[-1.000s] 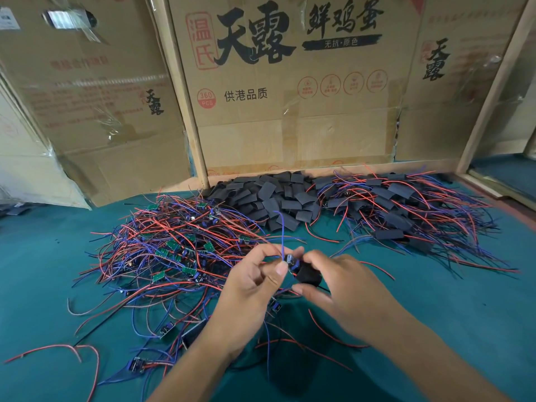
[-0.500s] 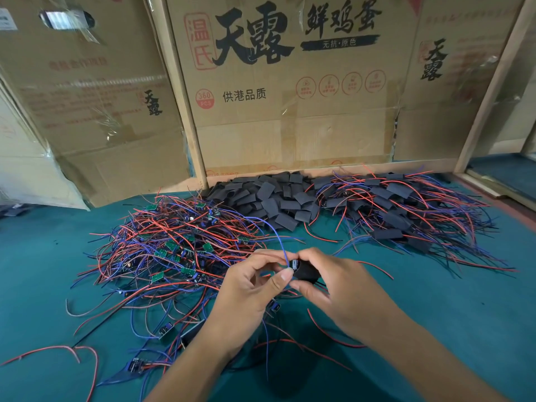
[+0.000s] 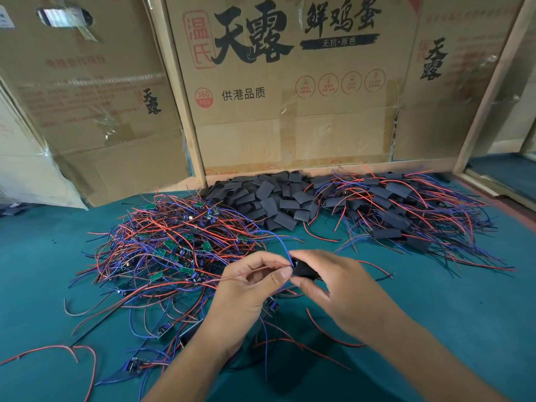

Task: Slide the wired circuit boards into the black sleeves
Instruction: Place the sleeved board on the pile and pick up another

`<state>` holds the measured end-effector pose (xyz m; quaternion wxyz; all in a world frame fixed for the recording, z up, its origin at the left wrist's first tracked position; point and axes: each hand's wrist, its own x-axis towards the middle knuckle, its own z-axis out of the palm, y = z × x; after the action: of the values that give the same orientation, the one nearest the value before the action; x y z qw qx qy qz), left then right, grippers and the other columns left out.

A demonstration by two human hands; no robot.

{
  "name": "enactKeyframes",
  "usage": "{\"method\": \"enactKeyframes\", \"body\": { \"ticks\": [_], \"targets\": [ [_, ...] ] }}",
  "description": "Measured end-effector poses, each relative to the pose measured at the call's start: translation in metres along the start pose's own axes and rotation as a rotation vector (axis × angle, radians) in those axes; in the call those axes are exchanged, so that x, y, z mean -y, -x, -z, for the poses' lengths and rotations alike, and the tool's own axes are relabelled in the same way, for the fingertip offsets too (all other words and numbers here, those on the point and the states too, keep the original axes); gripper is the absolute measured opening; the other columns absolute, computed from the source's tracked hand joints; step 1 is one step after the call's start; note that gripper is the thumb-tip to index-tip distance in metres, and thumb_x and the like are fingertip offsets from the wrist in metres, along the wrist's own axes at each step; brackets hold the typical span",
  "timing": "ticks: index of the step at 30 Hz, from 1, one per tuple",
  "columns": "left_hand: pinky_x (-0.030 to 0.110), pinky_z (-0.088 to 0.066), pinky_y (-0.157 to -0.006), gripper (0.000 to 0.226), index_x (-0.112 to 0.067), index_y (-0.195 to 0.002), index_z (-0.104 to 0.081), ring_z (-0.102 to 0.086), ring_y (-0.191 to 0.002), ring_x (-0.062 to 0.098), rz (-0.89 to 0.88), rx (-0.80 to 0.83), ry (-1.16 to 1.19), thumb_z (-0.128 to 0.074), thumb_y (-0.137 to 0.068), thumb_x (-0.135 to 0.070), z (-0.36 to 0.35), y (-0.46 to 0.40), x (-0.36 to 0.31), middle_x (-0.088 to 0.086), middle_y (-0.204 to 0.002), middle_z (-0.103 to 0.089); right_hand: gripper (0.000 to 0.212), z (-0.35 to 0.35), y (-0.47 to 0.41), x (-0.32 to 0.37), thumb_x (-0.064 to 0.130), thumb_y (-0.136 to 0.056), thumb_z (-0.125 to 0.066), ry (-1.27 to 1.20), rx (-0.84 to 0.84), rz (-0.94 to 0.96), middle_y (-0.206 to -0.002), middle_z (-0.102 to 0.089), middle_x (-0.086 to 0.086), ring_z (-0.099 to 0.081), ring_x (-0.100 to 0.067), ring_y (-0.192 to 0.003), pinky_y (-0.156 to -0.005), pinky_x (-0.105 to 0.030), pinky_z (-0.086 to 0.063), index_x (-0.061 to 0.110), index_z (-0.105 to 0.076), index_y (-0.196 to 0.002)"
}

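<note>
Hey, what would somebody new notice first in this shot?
Probably the two hands at centre: the right hand grips a black sleeve while the left hand pinches its wires. Behind lie a tangle of red and blue wired boards, left, and a heap of empty sleeves.

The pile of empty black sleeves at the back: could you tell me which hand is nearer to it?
Right. The right hand lies just in front of the pile of empty black sleeves; the left hand sits lower and further left.

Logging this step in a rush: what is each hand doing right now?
Left hand: pinches the wires at the sleeve's mouth.
Right hand: grips the black sleeve.
</note>
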<state>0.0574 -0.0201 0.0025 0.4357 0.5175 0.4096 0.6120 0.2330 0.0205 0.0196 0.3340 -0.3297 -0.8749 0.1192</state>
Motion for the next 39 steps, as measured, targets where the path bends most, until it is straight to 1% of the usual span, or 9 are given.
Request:
{"method": "enactKeyframes", "body": {
  "ticks": [4,11,14,17,22,27,33,37,39],
  "targets": [
    [0.018,-0.051,-0.075,0.009,-0.008,-0.086,-0.076,-0.064,-0.079,0.01,0.015,-0.026,-0.006,-0.075,-0.079,-0.013,0.0,0.0,0.0,0.006,-0.084,-0.072,0.041,-0.004,0.001,-0.002,0.029,-0.094,-0.053,0.038,-0.002,-0.003,-0.115,-0.064,0.001,-0.061,-0.023,-0.101,-0.085,-0.041,-0.049,0.018,-0.054,-0.134],
    [0.027,-0.05,-0.073,0.023,-0.012,-0.099,-0.077,-0.063,-0.085,0.016,0.166,-0.052,0.07,-0.083,-0.078,-0.02,0.0,0.0,0.001,0.008,-0.099,-0.073,0.036,-0.006,0.0,-0.006,0.018,-0.098,-0.047,0.177,0.063,0.004,-0.11,-0.058,0.001,-0.058,-0.028,-0.091,-0.076,-0.037,-0.044,0.019,-0.049,-0.133],
    [0.035,-0.046,-0.081,0.035,-0.014,-0.115,-0.073,-0.06,-0.098,0.019,0.231,-0.015,0.227,-0.072,-0.08,-0.018,0.002,0.0,0.001,0.009,-0.12,-0.07,0.039,-0.004,-0.001,-0.006,0.021,-0.101,-0.042,0.296,0.117,0.034,-0.116,-0.057,0.003,-0.056,-0.023,-0.098,-0.074,-0.03,-0.036,0.02,-0.042,-0.14],
    [0.041,-0.042,-0.096,0.045,-0.018,-0.117,-0.071,-0.061,-0.112,0.022,0.118,-0.004,0.331,-0.064,-0.077,0.0,0.005,-0.002,-0.001,0.011,-0.128,-0.067,0.046,-0.003,-0.002,-0.007,0.026,-0.104,-0.039,0.371,0.145,0.029,-0.122,-0.058,0.004,-0.057,-0.023,-0.102,-0.078,-0.031,-0.04,0.02,-0.032,-0.149],
    [0.039,-0.049,-0.095,0.057,-0.016,-0.126,-0.064,-0.062,-0.11,0.028,-0.017,0.085,0.455,-0.069,-0.072,0.001,0.014,-0.004,-0.002,0.013,-0.104,-0.07,0.052,0.007,-0.004,-0.013,0.012,-0.066,-0.088,0.513,0.061,0.108,-0.091,-0.073,0.004,-0.069,-0.02,-0.073,-0.058,-0.03,-0.054,0.01,-0.068,-0.114],
    [0.033,-0.05,-0.096,0.043,-0.024,-0.105,-0.073,-0.062,-0.119,0.022,-0.06,0.026,0.209,-0.068,-0.073,0.004,0.022,-0.007,-0.003,0.01,-0.116,-0.072,0.043,0.03,-0.023,-0.035,0.007,-0.075,-0.08,0.528,-0.003,0.073,-0.101,-0.073,-0.003,-0.07,-0.026,-0.084,-0.07,-0.036,-0.056,0.009,-0.067,-0.116],
    [0.024,-0.051,-0.092,0.05,-0.021,-0.13,-0.06,-0.063,-0.114,0.018,-0.071,-0.012,-0.1,-0.061,-0.09,0.009,0.029,-0.013,0.002,0.005,-0.119,-0.071,0.039,0.069,-0.069,-0.091,0.008,-0.083,-0.072,0.668,-0.117,0.018,-0.11,-0.072,-0.01,-0.069,-0.03,-0.095,-0.08,-0.043,-0.054,0.007,-0.064,-0.121],
    [0.025,-0.052,-0.094,0.035,-0.026,-0.118,-0.064,-0.066,-0.106,0.015,-0.044,-0.087,-0.294,-0.056,-0.098,0.002,0.031,-0.013,0.003,-0.002,-0.108,-0.072,0.033,0.087,-0.095,-0.145,0.016,-0.093,-0.056,0.836,-0.07,-0.276,-0.121,-0.064,-0.011,-0.058,-0.029,-0.114,-0.097,-0.042,-0.043,0.012,-0.052,-0.126],
    [0.023,-0.052,-0.084,0.03,-0.031,-0.114,-0.064,-0.065,-0.096,0.011,-0.043,-0.071,-0.474,-0.056,-0.1,-0.006,0.032,-0.012,0.004,-0.01,-0.101,-0.07,0.044,0.088,-0.098,-0.162,0.03,-0.094,-0.054,0.935,0.046,-0.473,-0.138,-0.052,-0.01,-0.041,-0.027,-0.133,-0.112,-0.043,-0.028,0.013,-0.044,-0.133]
  ]
}}
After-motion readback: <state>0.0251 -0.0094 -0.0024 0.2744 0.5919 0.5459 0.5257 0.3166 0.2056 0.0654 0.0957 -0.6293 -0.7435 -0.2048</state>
